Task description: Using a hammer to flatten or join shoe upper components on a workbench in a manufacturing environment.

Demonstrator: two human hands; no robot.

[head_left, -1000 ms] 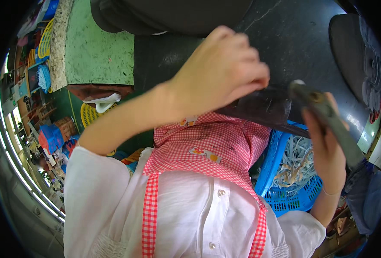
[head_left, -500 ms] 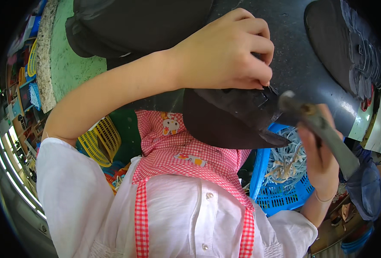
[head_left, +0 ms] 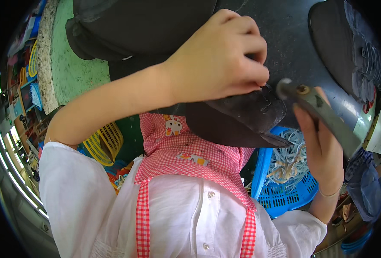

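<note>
A dark, soft curved piece (head_left: 225, 124), perhaps leather or fabric, hangs over the near edge of the black work surface above my lap. My left hand (head_left: 227, 58) lies over its upper edge with fingers curled and tips pressed together on the piece. What exactly the fingertips pinch is hidden beneath them. On the right, my right hand (head_left: 321, 146) is closed round a metal hammer (head_left: 323, 114). The hammer's round face is just right of my left fingertips, slightly apart from them.
Large dark pieces (head_left: 143, 30) lie at the far left on the black work surface (head_left: 276, 47). A stack of similar layered pieces (head_left: 349, 51) is at the far right. Below stand a blue basket (head_left: 285, 202) of pale strips and a yellow basket (head_left: 104, 144).
The hammer and my right hand have shifted slightly upward and away from me. My left hand has moved a little to the left, still on the dark piece.
</note>
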